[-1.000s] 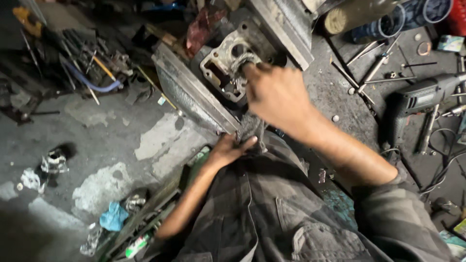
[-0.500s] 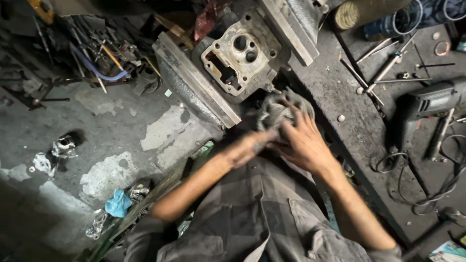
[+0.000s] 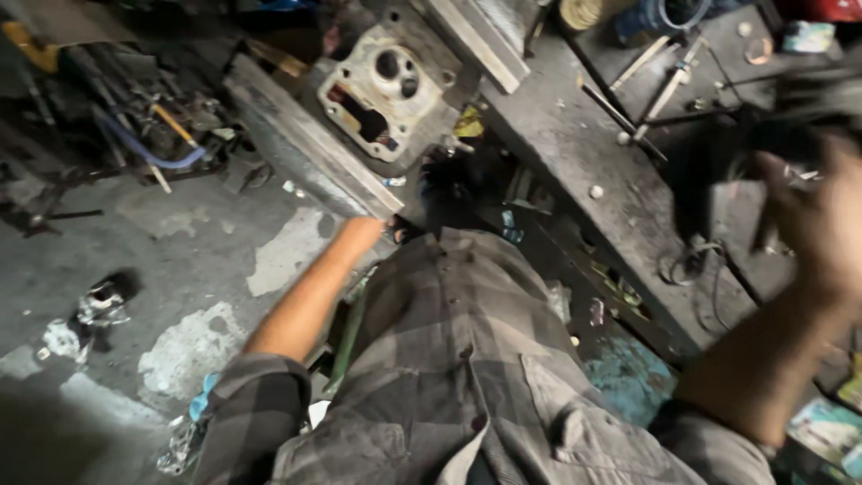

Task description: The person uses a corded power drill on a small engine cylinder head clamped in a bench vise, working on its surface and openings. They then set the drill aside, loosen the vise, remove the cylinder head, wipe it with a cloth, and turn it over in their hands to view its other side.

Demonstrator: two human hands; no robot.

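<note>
The right hand (image 3: 822,224) sweeps blurred over the desk (image 3: 575,135), fingers spread, gripping nothing. The left hand (image 3: 395,229) is hidden below the cylinder head (image 3: 382,90) (grip unclear); steadying that dark part (image 3: 453,184) first seems wise.

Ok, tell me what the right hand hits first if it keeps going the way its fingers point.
Probably the dark power drill on the workbench: the blurred right hand points up-left at it. Depth is unclear.
</note>
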